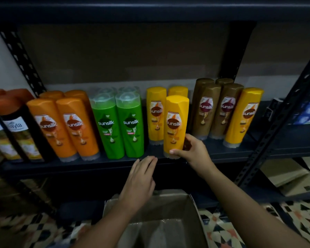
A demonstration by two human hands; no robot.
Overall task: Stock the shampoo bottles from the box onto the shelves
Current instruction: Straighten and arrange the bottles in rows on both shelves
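Observation:
My right hand (pixel 192 151) grips the lower part of a yellow shampoo bottle (pixel 175 122) that stands upright at the front edge of the dark shelf (pixel 115 162). My left hand (pixel 141 178) hovers flat just below that edge, fingers apart, holding nothing. Behind the held bottle stand two more yellow bottles (pixel 156 113). To their left are green bottles (pixel 122 124) and orange bottles (pixel 64 126). To the right are brown bottles (pixel 217 110) and another yellow bottle (pixel 243 115). The cardboard box (pixel 191 208) sits open below my arms; I see no bottles in it.
Black bottles with orange caps (pixel 13 126) stand at the shelf's far left. Perforated black uprights (pixel 20 56) frame the rack. Blue and white cartons (pixel 306 111) lie on the neighbouring shelf at right. A patterned rug (pixel 293 217) covers the floor.

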